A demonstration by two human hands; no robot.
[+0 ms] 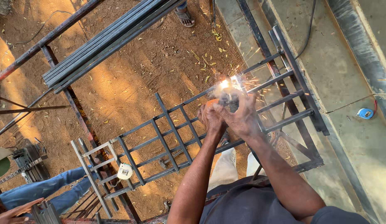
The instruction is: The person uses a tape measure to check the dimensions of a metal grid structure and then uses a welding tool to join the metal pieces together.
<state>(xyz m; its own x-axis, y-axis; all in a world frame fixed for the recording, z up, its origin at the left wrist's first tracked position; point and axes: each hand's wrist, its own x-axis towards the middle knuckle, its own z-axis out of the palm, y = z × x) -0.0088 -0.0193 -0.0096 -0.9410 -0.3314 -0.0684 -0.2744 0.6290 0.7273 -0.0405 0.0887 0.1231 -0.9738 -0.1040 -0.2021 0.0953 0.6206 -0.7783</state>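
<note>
Both my hands grip an angle grinder (224, 98) with an orange body, held against a bar of a dark metal grille frame (168, 137). My left hand (210, 117) wraps the tool's near side. My right hand (242, 116) covers its top. Bright sparks (228, 83) fly off where the disc meets the bar. The tool is mostly hidden by my fingers.
A bundle of steel tubes (105, 41) lies across a stand at upper left. A white tape measure (124, 171) rests on the grille; a blue one (365, 113) lies on concrete at right. Another person's jeans-clad leg (43, 188) and hand (14, 211) are lower left, a sandalled foot (184, 14) at top.
</note>
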